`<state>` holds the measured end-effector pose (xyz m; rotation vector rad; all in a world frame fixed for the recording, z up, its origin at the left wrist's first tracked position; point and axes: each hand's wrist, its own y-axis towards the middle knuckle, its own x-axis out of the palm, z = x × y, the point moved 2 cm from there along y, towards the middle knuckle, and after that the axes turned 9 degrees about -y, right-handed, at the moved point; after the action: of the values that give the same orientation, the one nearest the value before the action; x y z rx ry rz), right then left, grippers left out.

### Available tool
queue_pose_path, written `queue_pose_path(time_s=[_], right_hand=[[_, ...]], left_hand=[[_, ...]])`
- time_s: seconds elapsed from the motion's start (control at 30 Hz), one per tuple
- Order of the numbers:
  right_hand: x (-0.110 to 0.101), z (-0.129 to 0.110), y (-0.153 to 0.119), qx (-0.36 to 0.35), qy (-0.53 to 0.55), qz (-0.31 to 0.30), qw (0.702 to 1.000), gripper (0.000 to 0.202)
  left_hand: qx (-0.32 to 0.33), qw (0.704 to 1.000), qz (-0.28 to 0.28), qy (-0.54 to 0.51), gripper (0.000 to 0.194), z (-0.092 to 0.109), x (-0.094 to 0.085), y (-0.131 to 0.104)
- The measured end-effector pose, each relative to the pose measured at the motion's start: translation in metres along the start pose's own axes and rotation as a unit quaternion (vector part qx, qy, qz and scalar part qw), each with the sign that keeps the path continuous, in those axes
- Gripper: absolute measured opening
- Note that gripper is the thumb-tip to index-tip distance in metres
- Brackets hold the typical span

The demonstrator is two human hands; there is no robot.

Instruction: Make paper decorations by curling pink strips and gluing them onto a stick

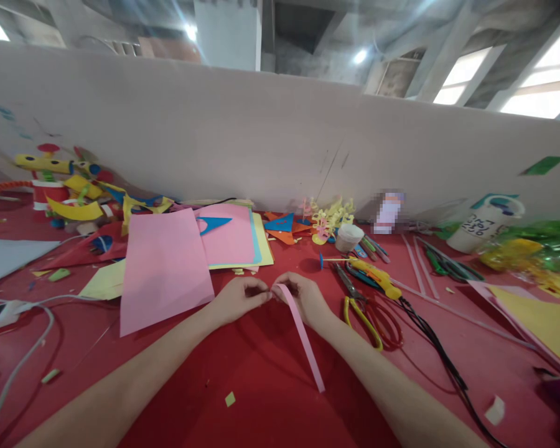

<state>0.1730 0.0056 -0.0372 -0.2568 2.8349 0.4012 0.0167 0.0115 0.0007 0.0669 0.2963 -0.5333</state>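
Note:
A narrow pink paper strip [301, 333] hangs down toward the red table from between my hands. My right hand [305, 298] pinches its upper end, with the fingers curled. My left hand [242, 300] is closed, thumb and fingertips together at the strip's end and nearly touching the right fingertips. Whatever lies between the left fingertips is too small to make out. To the left of my left hand lies a large pink sheet [165, 267], its edge near my wrist.
Yellow-handled pliers [363, 317], red-handled scissors [385, 320] and a yellow glue gun [376, 278] lie right of my right hand. Stacked coloured sheets [233, 239], a white tub [348, 237] and small paper figures [333, 218] stand behind. A white cable [51, 323] runs at left.

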Motion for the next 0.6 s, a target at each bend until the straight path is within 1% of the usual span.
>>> queue_pose_path(time_s=[0.2,0.33,0.43,0.53,0.6], right_hand=[[-0.001,0.006,0.001,-0.007,0.017,-0.003,1.000,0.015],[0.000,0.000,0.001,0.006,0.025,-0.001,1.000,0.020],[0.000,-0.005,0.002,0.042,0.057,-0.002,0.997,0.025],[-0.004,-0.005,0.004,0.102,0.091,-0.004,0.991,0.031],[-0.007,-0.006,0.004,0.120,0.087,-0.003,0.989,0.035]], left_hand=[[-0.034,0.998,0.001,-0.046,0.020,-0.001,0.001,0.000],[-0.026,0.998,0.019,-0.052,0.015,-0.001,0.002,0.001],[-0.023,0.997,0.031,-0.066,0.011,-0.003,0.003,0.002],[-0.027,0.995,0.051,-0.079,0.012,-0.006,0.002,0.001],[-0.020,0.994,0.067,-0.089,0.014,-0.007,0.000,0.002]])
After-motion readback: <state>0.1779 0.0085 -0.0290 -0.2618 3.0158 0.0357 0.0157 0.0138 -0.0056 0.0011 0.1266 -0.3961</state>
